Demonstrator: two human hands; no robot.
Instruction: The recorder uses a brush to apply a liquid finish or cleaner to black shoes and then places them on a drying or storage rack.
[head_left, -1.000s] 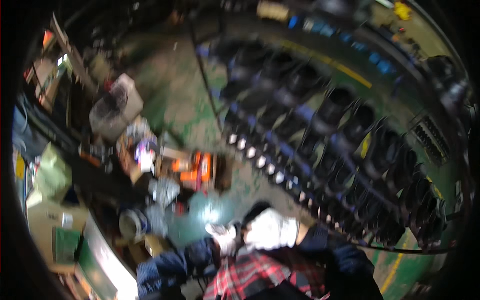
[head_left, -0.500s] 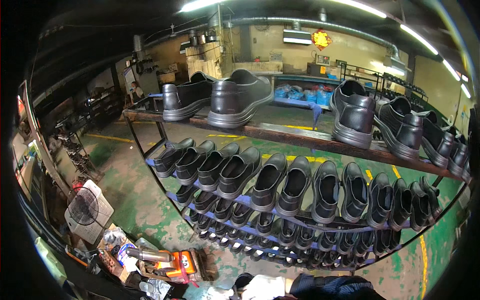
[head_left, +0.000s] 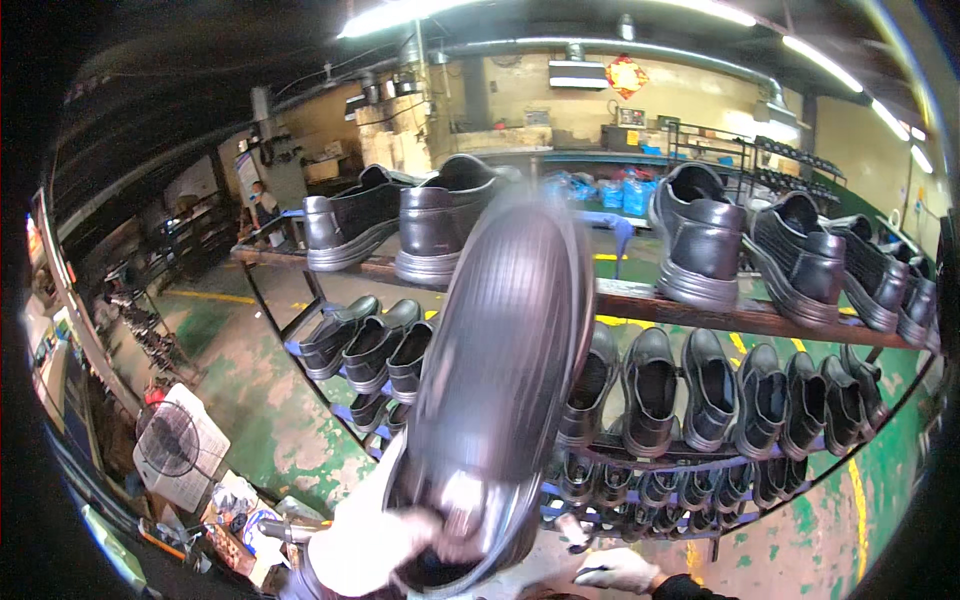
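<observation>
left hand (head_left: 385, 545), gloved and blurred, is raised with fingers curled in a grip; right hand (head_left: 618, 571) stays low.

We see our left hand (head_left: 375, 545), in a white glove, gripping the heel end of a black shoe (head_left: 505, 390), which is raised with its ribbed sole facing us; it looks blurred. Our right hand (head_left: 615, 572), also gloved, is low beside it and seems to hold a small dark tool. Behind the shoe stands a rack (head_left: 700, 312) with rows of black shoes. A white fan (head_left: 175, 445) lies on the green floor (head_left: 260, 385) at the left.
</observation>
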